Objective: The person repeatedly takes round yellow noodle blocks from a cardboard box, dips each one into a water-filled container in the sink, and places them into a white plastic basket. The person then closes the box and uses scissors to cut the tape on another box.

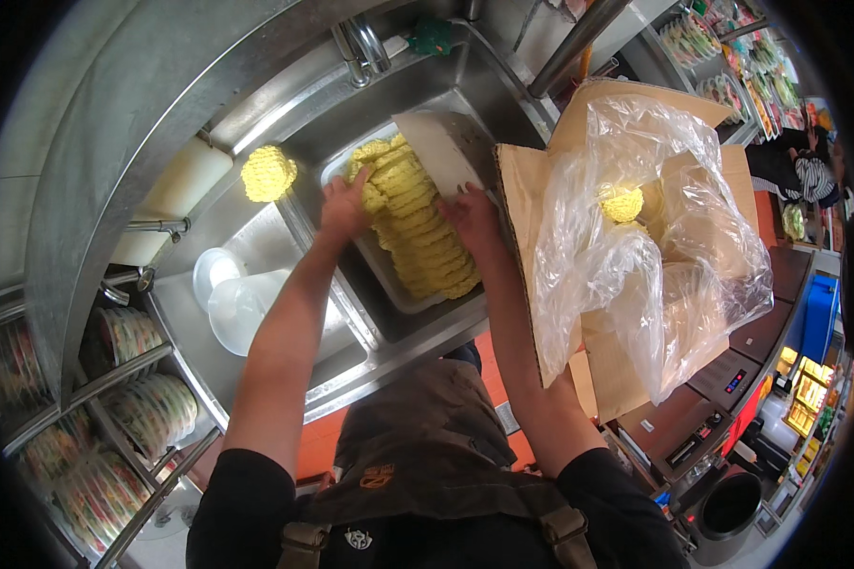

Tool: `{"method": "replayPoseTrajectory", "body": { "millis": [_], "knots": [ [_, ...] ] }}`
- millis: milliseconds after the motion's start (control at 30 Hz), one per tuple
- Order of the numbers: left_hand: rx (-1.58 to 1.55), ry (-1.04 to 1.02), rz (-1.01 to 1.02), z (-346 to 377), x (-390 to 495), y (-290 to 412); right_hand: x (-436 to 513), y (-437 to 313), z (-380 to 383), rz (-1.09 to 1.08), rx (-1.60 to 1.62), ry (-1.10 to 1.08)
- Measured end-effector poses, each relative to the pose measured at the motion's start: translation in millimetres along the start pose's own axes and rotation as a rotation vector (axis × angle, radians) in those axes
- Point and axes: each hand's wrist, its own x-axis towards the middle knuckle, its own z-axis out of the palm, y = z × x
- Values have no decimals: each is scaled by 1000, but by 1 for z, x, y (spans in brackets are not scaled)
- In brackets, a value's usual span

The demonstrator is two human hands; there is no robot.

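Note:
Yellow dried noodle cakes (427,245) stand packed in rows in a white plastic tray (403,302), which sits in the right basin of a steel sink. My left hand (346,206) touches the cakes at the tray's left side; whether it grips one is hidden. Against their right side is my right hand (472,217), fingers apart, near a brown cardboard sheet (445,146) that leans over the tray's far right corner. A single noodle cake (268,174) lies apart on the sink's ledge, left of the tray. More noodle cakes (621,204) show inside a plastic-lined cardboard box (534,213) to my right.
A steel faucet (361,53) rises behind the basins. The left basin (256,238) holds a translucent container (245,306) and a white round lid or bowl (218,274). Racks of covered bowls (149,409) stand at left. Another person (797,167) is at far right.

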Motion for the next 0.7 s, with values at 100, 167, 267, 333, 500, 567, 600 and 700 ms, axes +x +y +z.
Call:
{"method": "replayPoseTrajectory", "body": {
  "millis": [100,167,267,333,500,567,600,700],
  "knots": [
    [48,-1,-43,3,1,9,-15,14,-1,-240,-644,173],
    [3,-9,-29,0,8,5,-35,28,-4,-563,-1152,127],
    [-144,-36,64,-3,18,-14,-67,75,13,-158,-1564,-445],
    [-244,-74,94,-3,29,-27,-68,111,40,3,-1271,-520],
    [-558,-155,-110,8,77,-47,-29,148,76,-304,-709,-458],
    [-432,-232,-137,18,91,-54,-6,143,87,-407,-864,-535],
    [-279,-93,-84,27,91,-55,-1,143,94,-293,-761,-536],
    [-410,-21,-88,33,87,-66,-3,143,121,238,-135,-360]
  ]
}}
